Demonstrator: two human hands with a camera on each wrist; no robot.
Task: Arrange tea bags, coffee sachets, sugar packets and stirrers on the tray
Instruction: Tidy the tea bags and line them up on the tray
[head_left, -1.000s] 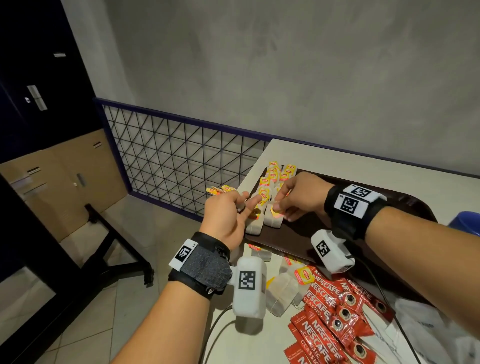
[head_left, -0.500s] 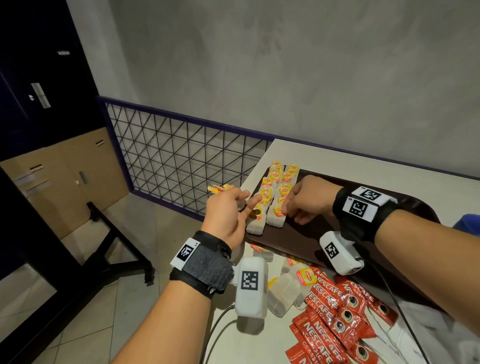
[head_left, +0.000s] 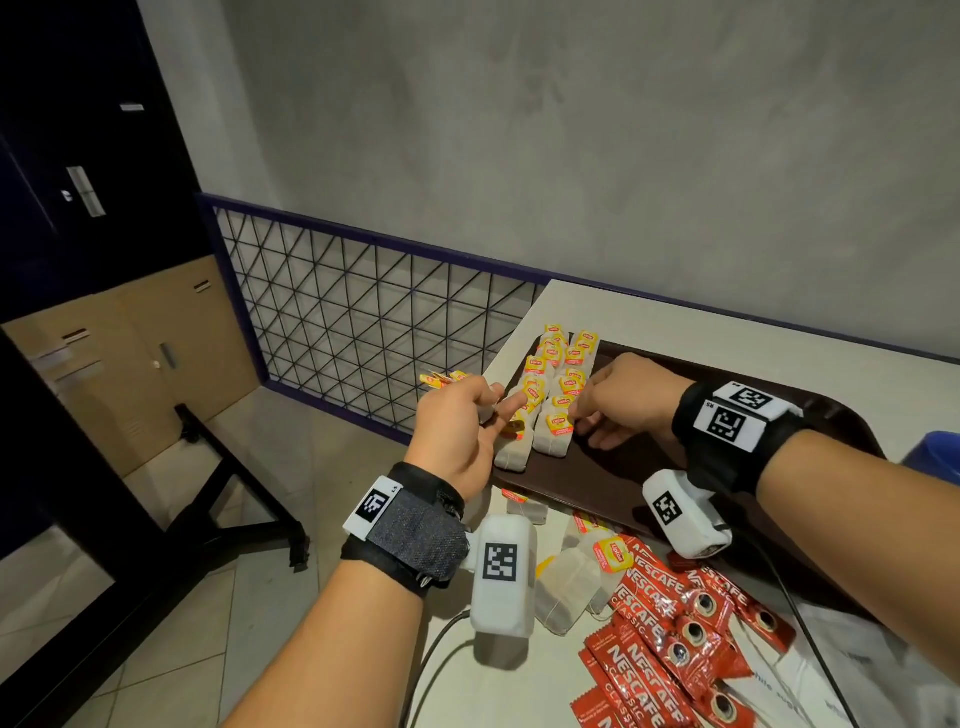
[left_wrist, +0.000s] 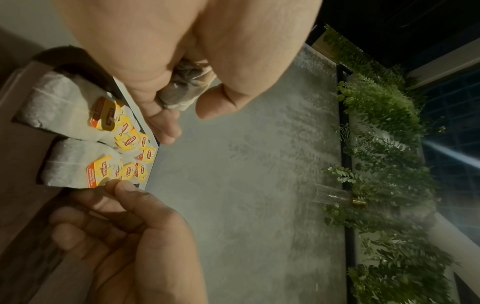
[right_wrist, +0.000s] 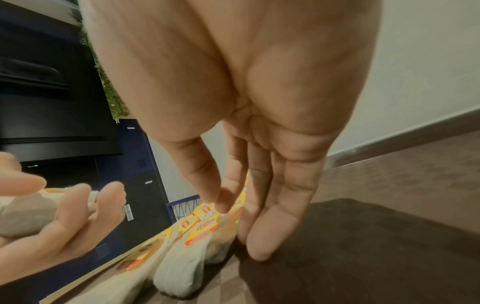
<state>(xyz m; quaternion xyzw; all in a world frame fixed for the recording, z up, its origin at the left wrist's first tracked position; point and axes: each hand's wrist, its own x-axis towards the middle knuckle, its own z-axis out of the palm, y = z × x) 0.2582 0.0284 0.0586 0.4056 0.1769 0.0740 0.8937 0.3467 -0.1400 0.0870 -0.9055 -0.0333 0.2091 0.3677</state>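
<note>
A dark brown tray (head_left: 649, 467) lies on the white table. Two rows of tea bags (head_left: 563, 364) with yellow tags run along its left end. My right hand (head_left: 576, 415) is at the nearest bag of the right row (head_left: 553, 436). Thumb and forefinger (left_wrist: 122, 189) pinch the edge of its tag (left_wrist: 101, 170), and the other fingertips (right_wrist: 259, 251) rest on the tray. My left hand (head_left: 488, 410) hovers at the tray's left edge and grips several more tea bags (left_wrist: 184, 88). Their tags (head_left: 441, 376) stick out past the knuckles, and its forefinger points at the left row.
Loose tea bags (head_left: 576, 582) and a heap of red coffee sachets (head_left: 670, 649) lie on the table in front of the tray. A white plastic bag (head_left: 857, 675) and a blue object (head_left: 935, 457) are at the right. The table's left edge drops to a tiled floor beside a wire railing (head_left: 363, 322).
My right hand has drawn back a little to the right, off the top of the nearest right-row bag, which now lies in plain view. The left hand has hardly moved.
</note>
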